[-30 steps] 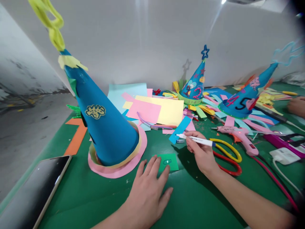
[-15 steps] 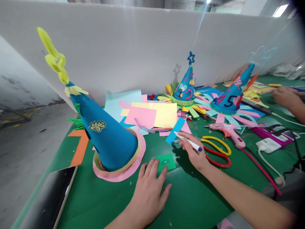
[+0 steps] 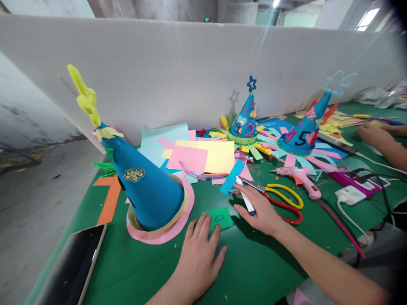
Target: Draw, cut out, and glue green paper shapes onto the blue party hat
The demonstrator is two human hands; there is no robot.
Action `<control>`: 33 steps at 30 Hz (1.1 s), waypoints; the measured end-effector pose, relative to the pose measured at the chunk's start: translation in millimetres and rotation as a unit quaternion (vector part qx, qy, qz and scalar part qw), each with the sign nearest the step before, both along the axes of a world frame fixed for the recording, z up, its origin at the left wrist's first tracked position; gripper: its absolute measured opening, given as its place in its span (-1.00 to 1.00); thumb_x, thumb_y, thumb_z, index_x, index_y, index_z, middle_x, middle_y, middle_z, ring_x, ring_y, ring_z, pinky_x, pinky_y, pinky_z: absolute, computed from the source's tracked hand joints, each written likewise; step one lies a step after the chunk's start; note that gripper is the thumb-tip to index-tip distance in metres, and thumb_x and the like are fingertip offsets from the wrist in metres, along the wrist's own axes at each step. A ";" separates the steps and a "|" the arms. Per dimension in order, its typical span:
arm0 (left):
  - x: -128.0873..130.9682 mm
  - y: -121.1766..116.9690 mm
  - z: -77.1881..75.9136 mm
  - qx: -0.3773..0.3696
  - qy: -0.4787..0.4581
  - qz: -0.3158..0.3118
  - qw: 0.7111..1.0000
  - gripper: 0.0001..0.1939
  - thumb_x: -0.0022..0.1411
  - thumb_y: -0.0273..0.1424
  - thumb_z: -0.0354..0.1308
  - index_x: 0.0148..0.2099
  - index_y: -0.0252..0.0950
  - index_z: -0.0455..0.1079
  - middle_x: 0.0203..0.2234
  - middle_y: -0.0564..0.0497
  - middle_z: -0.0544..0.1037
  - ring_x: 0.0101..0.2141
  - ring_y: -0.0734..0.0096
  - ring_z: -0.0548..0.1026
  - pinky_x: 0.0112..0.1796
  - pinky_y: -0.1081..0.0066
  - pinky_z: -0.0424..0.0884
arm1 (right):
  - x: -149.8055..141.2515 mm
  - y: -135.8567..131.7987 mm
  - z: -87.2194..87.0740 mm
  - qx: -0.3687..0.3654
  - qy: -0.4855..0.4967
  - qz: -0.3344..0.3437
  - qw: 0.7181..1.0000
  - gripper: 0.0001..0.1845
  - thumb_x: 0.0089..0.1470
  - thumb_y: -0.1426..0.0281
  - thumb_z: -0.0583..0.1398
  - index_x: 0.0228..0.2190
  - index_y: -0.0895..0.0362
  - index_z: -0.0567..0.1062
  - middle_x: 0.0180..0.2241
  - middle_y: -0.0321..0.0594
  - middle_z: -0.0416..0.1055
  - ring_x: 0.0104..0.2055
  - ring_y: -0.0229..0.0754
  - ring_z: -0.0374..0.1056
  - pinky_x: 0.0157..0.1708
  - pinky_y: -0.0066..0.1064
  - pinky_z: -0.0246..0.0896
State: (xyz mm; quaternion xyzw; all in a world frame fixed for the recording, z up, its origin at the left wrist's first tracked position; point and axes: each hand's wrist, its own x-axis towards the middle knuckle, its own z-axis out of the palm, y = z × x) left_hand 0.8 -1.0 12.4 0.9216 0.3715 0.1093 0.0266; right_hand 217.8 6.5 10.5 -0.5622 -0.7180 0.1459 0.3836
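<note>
My left hand [image 3: 199, 254] lies flat on the green table [image 3: 254, 271], fingers spread, its fingertips on the near edge of a small green paper card [image 3: 219, 218] that bears a drawn outline. My right hand [image 3: 259, 209] rests on the table just right of the card, closed around a white marker [image 3: 244, 195] whose tip points away from me. A large blue cone hat [image 3: 144, 186] with a pink brim and a yellow topper stands to the left of both hands.
Yellow-and-red scissors [image 3: 280, 199] and a pink glue gun [image 3: 299, 176] lie right of my right hand. Coloured paper sheets [image 3: 206, 154], two decorated blue cone hats [image 3: 244, 120] [image 3: 303, 129], a tablet [image 3: 71, 267], cables and another person's hand [image 3: 373, 133] fill the table. A white partition [image 3: 190, 76] stands behind.
My right hand has lowered onto the table and turned the marker from lying sideways to pointing away. My view has tilted up. My left hand stays on the card.
</note>
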 end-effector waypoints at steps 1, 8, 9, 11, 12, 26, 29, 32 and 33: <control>-0.3 0.0 -0.6 0.003 -0.001 -0.001 1.000 -0.63 0.19 -0.25 -0.06 -0.03 -0.29 0.36 -0.02 -0.25 0.38 0.01 -0.02 0.29 -0.09 -0.01 0.27 | 1.6 -2.5 -0.7 0.000 -0.009 -0.006 1.000 -0.49 0.00 0.37 0.12 0.03 0.05 0.20 -0.20 -0.12 0.37 -0.15 -0.04 0.29 -0.15 -0.18 0.21; -1.7 -1.4 -4.3 0.019 -0.033 0.001 0.999 -0.64 0.17 -0.25 -0.02 -0.01 -0.25 0.33 -0.03 -0.20 0.39 0.00 0.01 0.30 -0.08 0.00 0.25 | 12.5 0.2 -3.0 0.016 -0.039 -0.065 0.997 -0.57 0.06 0.43 0.05 0.00 0.09 0.22 -0.25 -0.09 0.39 -0.19 0.01 0.29 -0.20 -0.12 0.21; -2.5 -1.1 -4.1 0.019 -0.044 0.003 0.999 -0.64 0.16 -0.26 -0.01 -0.02 -0.26 0.33 -0.04 -0.20 0.39 -0.01 0.02 0.30 -0.08 0.01 0.24 | 12.7 3.1 -1.8 0.015 -0.040 -0.064 0.997 -0.59 0.05 0.43 0.05 -0.01 0.09 0.25 -0.25 -0.09 0.40 -0.19 0.02 0.29 -0.21 -0.11 0.20; -5.1 1.8 -2.5 0.022 -0.069 0.012 0.997 -0.68 0.16 -0.32 -0.01 -0.05 -0.30 0.33 -0.07 -0.21 0.39 -0.03 0.05 0.31 -0.08 0.03 0.24 | 11.8 8.9 1.3 0.016 -0.032 -0.060 0.998 -0.61 0.04 0.43 0.06 -0.04 0.08 0.29 -0.24 -0.10 0.42 -0.18 0.03 0.29 -0.20 -0.10 0.20; -6.6 4.8 -1.0 0.025 -0.082 0.020 0.996 -0.71 0.17 -0.36 -0.02 -0.07 -0.32 0.33 -0.09 -0.21 0.40 -0.05 0.07 0.33 -0.09 0.05 0.25 | 10.9 11.3 2.7 0.019 -0.023 -0.059 0.998 -0.62 0.04 0.42 0.07 -0.05 0.08 0.30 -0.23 -0.11 0.42 -0.17 0.03 0.30 -0.18 -0.11 0.19; 82.0 73.1 22.1 0.022 0.008 -0.033 0.999 -0.80 0.17 -0.43 -0.01 -0.19 -0.41 0.35 -0.32 -0.16 0.43 -0.24 0.13 0.35 -0.28 0.20 0.26 | 17.8 8.4 -3.9 0.066 0.190 -0.177 0.963 -0.72 0.11 0.29 0.04 -0.18 0.12 0.41 -0.34 -0.15 0.40 -0.39 -0.15 0.30 -0.43 -0.33 0.21; 95.3 78.7 14.9 0.030 0.013 -0.045 0.998 -0.82 0.17 -0.52 -0.05 -0.27 -0.43 0.38 -0.35 -0.18 0.43 -0.24 0.13 0.34 -0.26 0.19 0.23 | 21.1 9.6 -5.0 0.070 0.201 -0.178 0.961 -0.75 0.10 0.30 0.06 -0.25 0.11 0.46 -0.41 -0.20 0.36 -0.41 -0.16 0.26 -0.43 -0.34 0.16; 101.2 83.1 10.9 0.029 0.004 -0.049 0.998 -0.78 0.16 -0.60 -0.08 -0.36 -0.40 0.40 -0.38 -0.17 0.44 -0.24 0.16 0.34 -0.25 0.20 0.21 | 20.5 10.9 -4.5 0.068 0.215 -0.169 0.959 -0.78 0.09 0.32 0.06 -0.29 0.09 0.47 -0.40 -0.21 0.34 -0.39 -0.16 0.25 -0.42 -0.35 0.15; 102.0 84.1 10.6 0.027 -0.003 -0.048 0.998 -0.77 0.16 -0.61 -0.09 -0.38 -0.40 0.40 -0.39 -0.17 0.44 -0.24 0.17 0.34 -0.25 0.20 0.21 | 20.0 11.2 -4.4 0.068 0.223 -0.169 0.958 -0.79 0.09 0.32 0.07 -0.31 0.09 0.47 -0.38 -0.21 0.34 -0.37 -0.16 0.25 -0.40 -0.35 0.15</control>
